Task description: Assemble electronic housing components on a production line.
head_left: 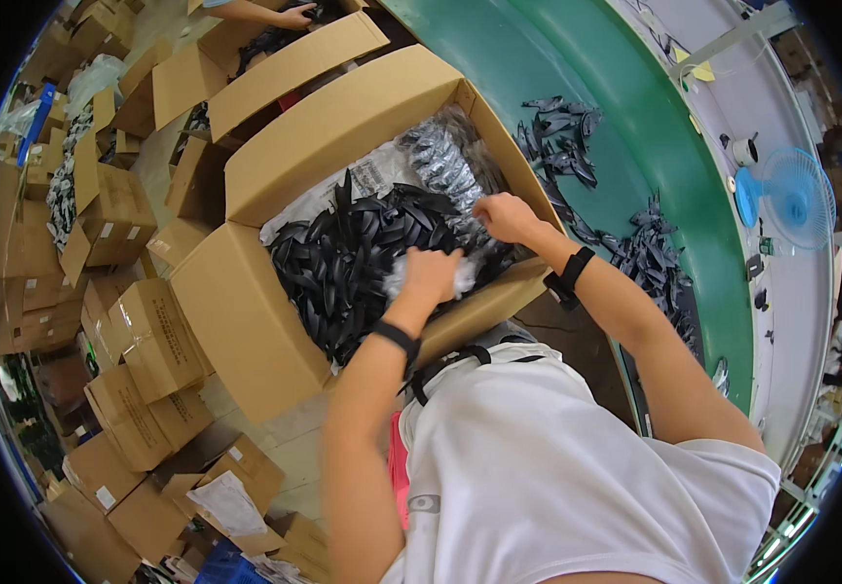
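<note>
A large open cardboard box (343, 127) stands before me, partly filled with loose, shiny black curved plastic pieces (329, 258). Clear plastic bags of similar pieces (439, 165) lie along its far right side. Inside the box, my left hand (431, 275) is closed on crumpled clear plastic (397, 279), its fingertips partly hidden. To the right and a little farther off, my right hand (507, 216) has its fingers curled together at the edge of the clear plastic; what is in its grip is hard to make out. Both wrists wear black bands.
A green work surface (538, 49) runs along the right, with heaps of black pieces (650, 248) on it. A blue fan (796, 200) stands beyond. Stacked cardboard boxes (153, 341) crowd the left. Another person's hand (294, 17) reaches into a box at the top.
</note>
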Demonstrator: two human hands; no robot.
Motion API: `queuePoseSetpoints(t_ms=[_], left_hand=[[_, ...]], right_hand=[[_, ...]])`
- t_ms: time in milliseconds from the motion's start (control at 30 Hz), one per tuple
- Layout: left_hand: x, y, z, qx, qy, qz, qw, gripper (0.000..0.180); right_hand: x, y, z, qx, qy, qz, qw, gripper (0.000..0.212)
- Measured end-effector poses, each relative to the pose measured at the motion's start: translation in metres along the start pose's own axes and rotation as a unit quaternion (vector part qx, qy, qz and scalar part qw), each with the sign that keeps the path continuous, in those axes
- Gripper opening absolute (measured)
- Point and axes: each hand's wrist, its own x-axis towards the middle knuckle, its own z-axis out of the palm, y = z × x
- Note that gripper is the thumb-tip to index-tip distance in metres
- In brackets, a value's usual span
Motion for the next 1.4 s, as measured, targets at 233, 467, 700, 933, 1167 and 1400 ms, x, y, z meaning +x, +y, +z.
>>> queuePoseSetpoints(t_ms=[233, 467, 700, 933, 1167, 1400], left_hand=[[-0.062, -0.032, -0.006, -0.068, -0.063, -0.030, 0.995, 0.065], [-0.062, -0.027, 0.009, -0.168, -0.020, -0.093, 0.981, 0.063], [-0.074, -0.024, 0.001, -0.218, 0.034, -0.102, 0.970, 0.056], [-0.096, -0.017, -0.018, -0.342, 0.175, -0.120, 0.915, 0.050], [-0.097, -0.023, -0.010, -0.468, 0.359, -0.049, 0.806, 0.045], [-0.092, -0.029, -0.004, -0.637, 0.335, 0.016, 0.695, 0.026]], right_hand=[[-0.015, -0.018, 0.016, -0.212, -0.071, -0.284, 0.932, 0.039], [0.009, -0.011, 0.037, -0.266, -0.048, -0.280, 0.921, 0.023], [0.018, -0.012, 0.010, -0.225, -0.118, -0.257, 0.933, 0.009], [-0.010, -0.037, -0.057, 0.060, 0.055, -0.200, 0.976, 0.012], [-0.016, -0.036, -0.061, 0.416, 0.033, -0.067, 0.906, 0.016], [-0.015, -0.042, -0.076, 0.248, 0.012, -0.112, 0.962, 0.024]])
